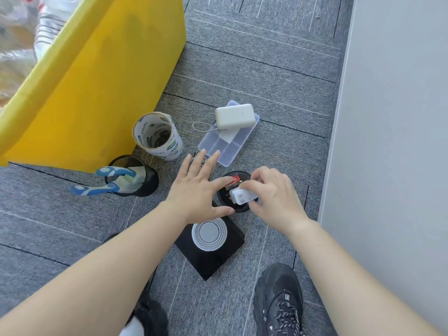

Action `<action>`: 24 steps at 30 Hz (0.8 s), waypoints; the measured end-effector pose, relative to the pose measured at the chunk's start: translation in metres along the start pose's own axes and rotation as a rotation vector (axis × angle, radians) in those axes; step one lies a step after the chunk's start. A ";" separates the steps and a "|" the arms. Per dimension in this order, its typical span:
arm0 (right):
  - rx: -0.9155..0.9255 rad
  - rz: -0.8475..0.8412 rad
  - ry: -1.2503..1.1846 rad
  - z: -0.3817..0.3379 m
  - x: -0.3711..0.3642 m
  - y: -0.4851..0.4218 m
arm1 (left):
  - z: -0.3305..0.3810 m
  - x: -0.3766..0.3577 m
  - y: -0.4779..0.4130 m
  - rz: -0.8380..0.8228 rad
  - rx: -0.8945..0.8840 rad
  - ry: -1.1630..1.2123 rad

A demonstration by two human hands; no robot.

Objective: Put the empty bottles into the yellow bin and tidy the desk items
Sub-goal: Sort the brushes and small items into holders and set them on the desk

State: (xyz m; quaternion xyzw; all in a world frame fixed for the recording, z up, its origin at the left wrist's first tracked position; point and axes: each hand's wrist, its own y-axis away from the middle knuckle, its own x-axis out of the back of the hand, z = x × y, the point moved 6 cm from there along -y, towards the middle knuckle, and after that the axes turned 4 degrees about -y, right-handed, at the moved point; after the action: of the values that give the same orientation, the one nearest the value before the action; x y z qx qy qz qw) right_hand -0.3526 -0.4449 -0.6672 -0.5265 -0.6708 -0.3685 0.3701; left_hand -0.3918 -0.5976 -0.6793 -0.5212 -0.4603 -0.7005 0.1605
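Note:
My right hand (274, 192) pinches a white plug adapter (242, 196) over a small black mesh cup (221, 197), which also holds a red item (234, 179). My left hand (196, 187) is spread flat with straight fingers, its thumb against the cup's near rim. The yellow bin (97, 76) stands at the upper left with crumpled bottles showing inside. No bottle lies on the carpet.
A second black mesh cup (148, 184) with two blue toothbrushes (97, 189) stands left. Behind are a white tape roll (157, 137), a clear compartment box (230, 151) and a white power bank (234, 116). A black square with a grey disc (209, 236) lies near. My shoe (278, 301) and a grey wall (392, 117) sit right.

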 end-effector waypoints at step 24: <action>-0.227 0.020 0.093 0.000 -0.013 -0.008 | -0.005 -0.013 0.019 0.167 0.213 0.596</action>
State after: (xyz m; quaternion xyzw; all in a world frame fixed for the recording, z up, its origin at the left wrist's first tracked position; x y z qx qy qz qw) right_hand -0.3581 -0.4525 -0.6798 -0.5541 -0.6016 -0.4623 0.3425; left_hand -0.3759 -0.6150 -0.6816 -0.3097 -0.4195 -0.7543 0.3989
